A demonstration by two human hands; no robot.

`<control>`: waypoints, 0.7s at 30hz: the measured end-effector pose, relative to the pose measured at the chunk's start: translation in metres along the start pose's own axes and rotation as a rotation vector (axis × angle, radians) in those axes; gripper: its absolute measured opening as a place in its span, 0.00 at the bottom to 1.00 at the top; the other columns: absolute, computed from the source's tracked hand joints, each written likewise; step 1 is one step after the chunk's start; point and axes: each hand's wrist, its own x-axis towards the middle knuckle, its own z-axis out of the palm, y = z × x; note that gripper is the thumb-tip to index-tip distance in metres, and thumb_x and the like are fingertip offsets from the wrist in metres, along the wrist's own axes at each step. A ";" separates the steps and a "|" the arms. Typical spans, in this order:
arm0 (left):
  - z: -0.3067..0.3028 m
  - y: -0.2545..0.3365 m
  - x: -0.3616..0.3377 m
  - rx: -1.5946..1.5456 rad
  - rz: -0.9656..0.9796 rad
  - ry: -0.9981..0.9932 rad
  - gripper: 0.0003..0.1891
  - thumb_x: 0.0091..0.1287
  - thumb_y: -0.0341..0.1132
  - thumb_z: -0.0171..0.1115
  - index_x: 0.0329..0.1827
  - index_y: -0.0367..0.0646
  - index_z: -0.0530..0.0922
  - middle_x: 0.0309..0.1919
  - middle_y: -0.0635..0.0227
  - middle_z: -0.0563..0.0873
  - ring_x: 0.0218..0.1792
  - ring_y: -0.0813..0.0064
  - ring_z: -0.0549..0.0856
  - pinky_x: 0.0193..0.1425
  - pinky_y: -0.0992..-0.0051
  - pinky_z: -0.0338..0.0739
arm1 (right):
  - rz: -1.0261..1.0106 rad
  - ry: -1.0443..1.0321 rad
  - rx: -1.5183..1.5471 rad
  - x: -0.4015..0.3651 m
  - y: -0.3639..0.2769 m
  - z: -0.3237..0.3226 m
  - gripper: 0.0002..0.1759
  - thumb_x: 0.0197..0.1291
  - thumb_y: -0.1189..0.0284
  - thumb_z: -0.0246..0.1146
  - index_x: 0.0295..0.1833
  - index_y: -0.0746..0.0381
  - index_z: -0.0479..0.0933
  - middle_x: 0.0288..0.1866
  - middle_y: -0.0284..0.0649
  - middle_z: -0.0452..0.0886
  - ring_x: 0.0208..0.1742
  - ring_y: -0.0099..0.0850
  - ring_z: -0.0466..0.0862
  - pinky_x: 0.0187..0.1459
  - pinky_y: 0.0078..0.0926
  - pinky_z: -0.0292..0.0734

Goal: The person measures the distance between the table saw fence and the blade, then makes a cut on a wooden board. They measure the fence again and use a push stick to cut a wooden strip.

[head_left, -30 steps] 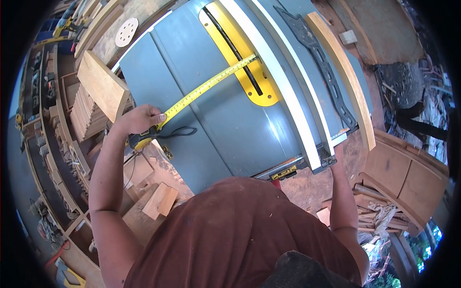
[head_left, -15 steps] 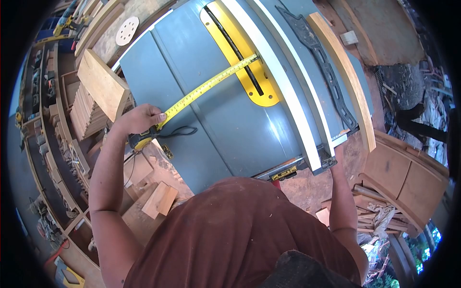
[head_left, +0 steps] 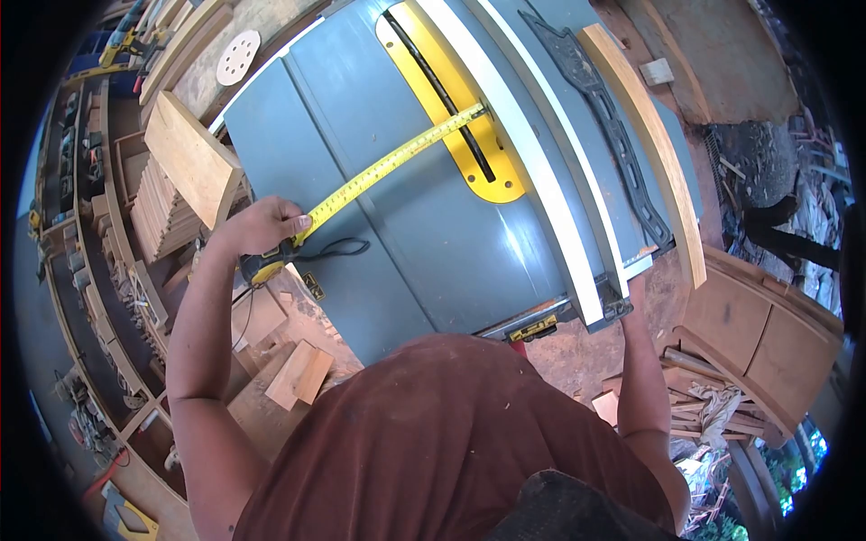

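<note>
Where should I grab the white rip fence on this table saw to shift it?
Grip the rip fence at its near end, coming from the front edge of the table saw, where the right hand is. The fence is a long narrow bar across the table, and that end overhangs the front rail.

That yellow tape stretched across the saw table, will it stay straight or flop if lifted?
Likely fairly stiff: the tape runs straight from the left hand to the yellow insert. It looks thin and light, so a sideways push would probably slide or buckle it on the smooth saw table.
</note>
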 end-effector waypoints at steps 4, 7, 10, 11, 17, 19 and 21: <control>0.002 -0.004 0.001 -0.035 0.031 0.006 0.20 0.73 0.43 0.58 0.31 0.31 0.79 0.19 0.66 0.76 0.24 0.77 0.74 0.32 0.69 0.70 | 0.032 -0.042 0.112 -0.001 -0.008 0.001 0.24 0.56 0.67 0.67 0.57 0.67 0.76 0.52 0.49 0.84 0.54 0.40 0.84 0.51 0.33 0.76; 0.002 0.000 -0.001 0.001 0.058 0.023 0.21 0.72 0.43 0.58 0.30 0.31 0.78 0.21 0.63 0.76 0.25 0.73 0.75 0.33 0.68 0.70 | -0.011 -0.068 0.102 -0.002 -0.011 -0.001 0.25 0.56 0.67 0.67 0.58 0.67 0.76 0.52 0.48 0.84 0.54 0.40 0.84 0.51 0.33 0.76; 0.002 0.006 -0.004 0.034 0.059 0.045 0.20 0.72 0.43 0.59 0.29 0.31 0.77 0.25 0.59 0.76 0.28 0.68 0.77 0.36 0.66 0.70 | -0.050 -0.100 0.074 -0.005 -0.015 -0.004 0.25 0.56 0.67 0.67 0.58 0.67 0.76 0.52 0.48 0.84 0.54 0.40 0.83 0.51 0.33 0.76; 0.001 0.010 -0.005 0.031 0.057 0.044 0.20 0.72 0.43 0.59 0.29 0.31 0.77 0.25 0.59 0.76 0.28 0.68 0.77 0.36 0.66 0.70 | -0.060 -0.109 0.068 -0.005 -0.016 -0.004 0.25 0.56 0.67 0.67 0.58 0.67 0.76 0.53 0.48 0.84 0.54 0.40 0.83 0.51 0.33 0.76; -0.001 0.012 -0.006 0.053 0.029 0.034 0.19 0.71 0.42 0.59 0.31 0.31 0.79 0.29 0.56 0.77 0.31 0.61 0.78 0.39 0.64 0.71 | -0.072 -0.161 0.034 -0.007 -0.018 -0.009 0.25 0.56 0.67 0.67 0.58 0.67 0.76 0.53 0.47 0.84 0.54 0.39 0.83 0.52 0.32 0.76; -0.001 0.012 -0.005 0.053 0.044 0.021 0.18 0.71 0.41 0.59 0.31 0.32 0.79 0.31 0.55 0.78 0.33 0.59 0.78 0.40 0.63 0.71 | -0.068 -0.176 0.026 -0.009 -0.018 -0.010 0.25 0.56 0.67 0.67 0.58 0.67 0.76 0.53 0.47 0.84 0.54 0.39 0.83 0.52 0.32 0.76; -0.001 0.014 -0.006 0.047 0.034 0.023 0.18 0.70 0.41 0.59 0.32 0.32 0.80 0.32 0.55 0.78 0.34 0.58 0.79 0.41 0.63 0.71 | -0.066 -0.192 0.022 -0.010 -0.018 -0.010 0.25 0.56 0.67 0.67 0.58 0.67 0.76 0.53 0.47 0.84 0.54 0.39 0.83 0.52 0.32 0.76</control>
